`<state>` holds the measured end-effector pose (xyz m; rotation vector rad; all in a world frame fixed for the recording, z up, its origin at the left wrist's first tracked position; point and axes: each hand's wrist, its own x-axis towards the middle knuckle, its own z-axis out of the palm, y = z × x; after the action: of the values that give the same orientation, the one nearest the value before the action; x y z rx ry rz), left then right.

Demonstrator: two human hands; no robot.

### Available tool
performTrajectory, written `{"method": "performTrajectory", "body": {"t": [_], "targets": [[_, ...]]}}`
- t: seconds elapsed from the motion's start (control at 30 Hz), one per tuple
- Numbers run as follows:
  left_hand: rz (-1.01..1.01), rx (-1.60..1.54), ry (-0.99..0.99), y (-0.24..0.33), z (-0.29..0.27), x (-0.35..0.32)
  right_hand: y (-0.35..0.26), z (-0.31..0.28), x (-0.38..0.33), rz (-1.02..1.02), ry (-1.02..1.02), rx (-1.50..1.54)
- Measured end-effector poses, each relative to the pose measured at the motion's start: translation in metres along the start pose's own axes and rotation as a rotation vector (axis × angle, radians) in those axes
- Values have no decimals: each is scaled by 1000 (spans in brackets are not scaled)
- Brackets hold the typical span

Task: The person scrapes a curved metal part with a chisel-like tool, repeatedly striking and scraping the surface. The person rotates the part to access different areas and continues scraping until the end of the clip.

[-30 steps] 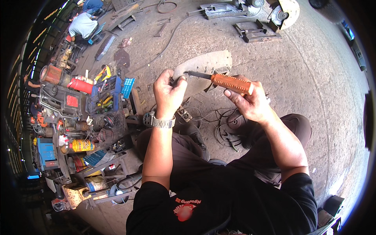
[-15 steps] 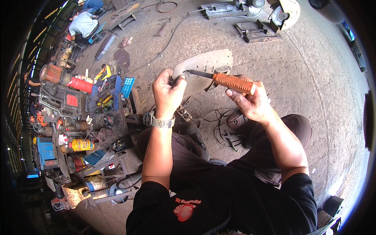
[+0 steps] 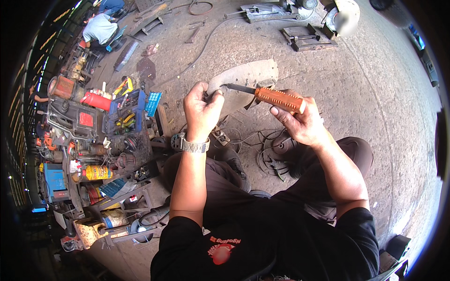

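Observation:
My left hand (image 3: pixel 202 107) is closed with thumb and fingers pinching the near-left end of a pale grey curved plate (image 3: pixel 248 72) dotted with small dark holes. In my right hand (image 3: pixel 302 119) is a tool with a ribbed orange handle (image 3: pixel 280 100) and a narrow dark shaft (image 3: pixel 241 88); its exact kind does not show. The shaft points left across the plate, its tip close to my left thumb. My fingers hide part of the plate's left edge.
Left of me, a bench holds a blue toolbox (image 3: pixel 133 108), a yellow bottle (image 3: pixel 98 173) and several machine parts. A cut-off saw (image 3: pixel 333 19) stands far right on the concrete floor. An angle grinder (image 3: pixel 282 144) and cables lie between my feet. A person (image 3: pixel 101 29) crouches far left.

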<state>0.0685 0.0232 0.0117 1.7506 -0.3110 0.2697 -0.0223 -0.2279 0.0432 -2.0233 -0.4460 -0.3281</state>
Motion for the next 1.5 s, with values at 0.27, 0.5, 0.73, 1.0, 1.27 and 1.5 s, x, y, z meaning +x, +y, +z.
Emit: {"method": "performTrajectory", "body": {"t": [0.27,0.5,0.73,1.0,1.27,1.5], "targets": [[9,-35,-40,-5,0,1,1,-1,-1,2,-6,7],[-27,-41,-46,-2,1,-3,1,-2,-1,7,-13,-32],[194,75,10,-9,4,2,1,7,-4,126,46,175],[175,135,24,3,-4,-1,1,13,-4,146,30,212],[172,123,15,4,-3,0,6,13,-4,97,47,176],[72,-76,32,-14,3,0,-2,7,-1,96,63,63]]}}
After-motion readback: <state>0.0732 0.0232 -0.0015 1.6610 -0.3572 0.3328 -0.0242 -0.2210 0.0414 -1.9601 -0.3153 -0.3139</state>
